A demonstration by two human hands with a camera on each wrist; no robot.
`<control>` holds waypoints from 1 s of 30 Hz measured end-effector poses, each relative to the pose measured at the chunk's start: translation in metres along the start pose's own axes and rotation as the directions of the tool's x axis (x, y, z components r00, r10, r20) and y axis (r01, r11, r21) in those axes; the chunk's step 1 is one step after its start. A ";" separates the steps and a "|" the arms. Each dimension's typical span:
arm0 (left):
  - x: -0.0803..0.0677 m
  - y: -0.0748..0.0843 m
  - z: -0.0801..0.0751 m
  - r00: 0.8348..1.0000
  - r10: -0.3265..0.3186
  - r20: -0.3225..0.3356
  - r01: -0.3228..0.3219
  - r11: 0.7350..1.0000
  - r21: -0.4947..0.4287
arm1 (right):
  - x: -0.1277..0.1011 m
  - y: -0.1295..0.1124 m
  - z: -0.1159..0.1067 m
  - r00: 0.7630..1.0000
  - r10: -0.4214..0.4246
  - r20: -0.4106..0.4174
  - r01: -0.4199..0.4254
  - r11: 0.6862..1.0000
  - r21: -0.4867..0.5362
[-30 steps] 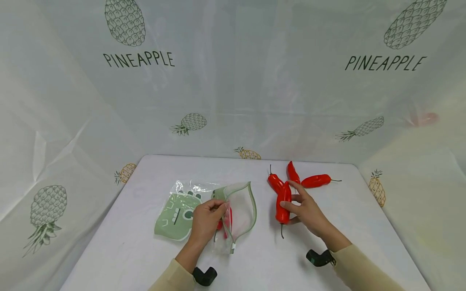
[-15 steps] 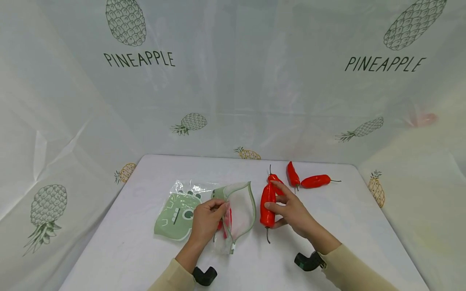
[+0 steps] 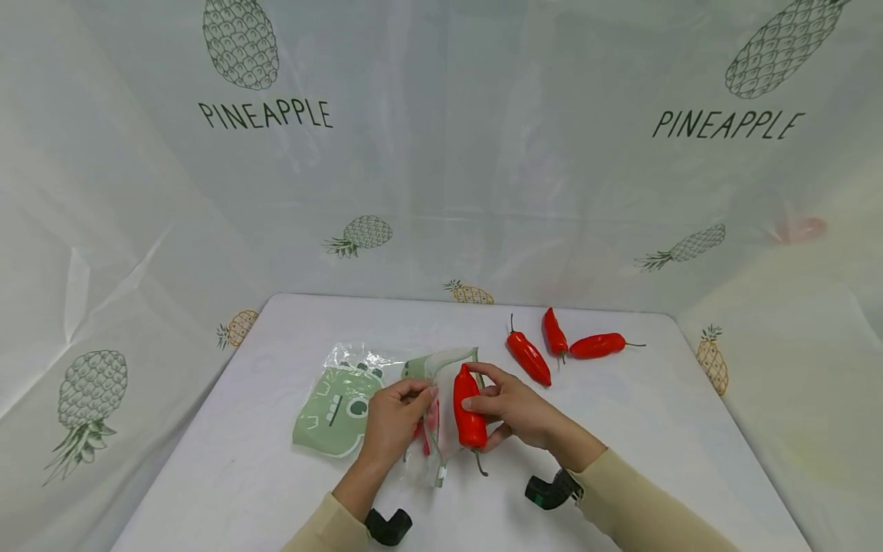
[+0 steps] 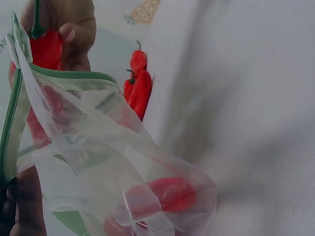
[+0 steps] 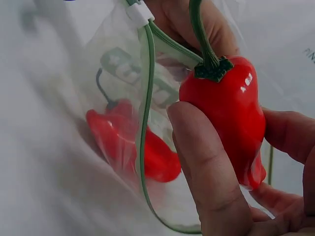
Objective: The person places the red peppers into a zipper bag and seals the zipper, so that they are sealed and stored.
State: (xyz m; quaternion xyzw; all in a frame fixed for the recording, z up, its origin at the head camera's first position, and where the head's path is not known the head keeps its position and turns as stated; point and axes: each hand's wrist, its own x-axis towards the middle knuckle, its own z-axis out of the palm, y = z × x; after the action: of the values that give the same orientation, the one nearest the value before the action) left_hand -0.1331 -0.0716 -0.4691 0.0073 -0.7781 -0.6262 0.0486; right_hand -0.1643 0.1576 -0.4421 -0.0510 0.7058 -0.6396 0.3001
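Glossy red chili pepper [image 3: 469, 410], stem toward the person, at the mouth of the clear green-zippered bag [image 3: 386, 399], which contains another red pepper [image 5: 130, 145].

White table [image 3: 276, 475], pale pineapple-print cloth backdrop [image 3: 441, 176] w/ "PINEAPPLE" lettering; soft even light

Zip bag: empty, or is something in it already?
Not empty. One red pepper shows through the clear zip bag; the right hand holds another pepper at its mouth.
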 end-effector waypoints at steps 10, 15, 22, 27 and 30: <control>-0.006 0.001 0.002 0.998 0.008 0.063 -0.008 1.000 0.001 | 0.026 0.006 0.018 0.998 -0.017 -0.063 0.019 1.000 0.019; -0.006 0.002 0.002 0.998 0.022 0.063 -0.022 1.000 0.009 | 0.031 0.012 0.026 0.973 -0.099 -0.210 0.080 0.992 -0.098; -0.003 0.007 0.000 0.998 0.063 -0.019 -0.063 0.998 -0.027 | 0.036 0.025 0.037 0.902 -0.230 -0.366 0.053 0.899 -0.434; 0.000 0.008 -0.002 0.997 0.067 -0.044 -0.069 0.996 -0.051 | 0.034 0.024 0.042 0.917 -0.204 -0.344 0.051 0.913 -0.404; 0.000 0.007 -0.001 0.998 0.054 -0.026 -0.055 0.997 -0.051 | 0.032 0.019 0.047 0.941 -0.155 -0.300 0.065 0.955 -0.290</control>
State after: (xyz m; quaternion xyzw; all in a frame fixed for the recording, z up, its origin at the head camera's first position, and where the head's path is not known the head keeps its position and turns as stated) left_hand -0.1327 -0.0710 -0.4625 -0.0076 -0.7608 -0.6446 0.0752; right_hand -0.1615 0.1056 -0.4712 -0.0280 0.8231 -0.5508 0.1354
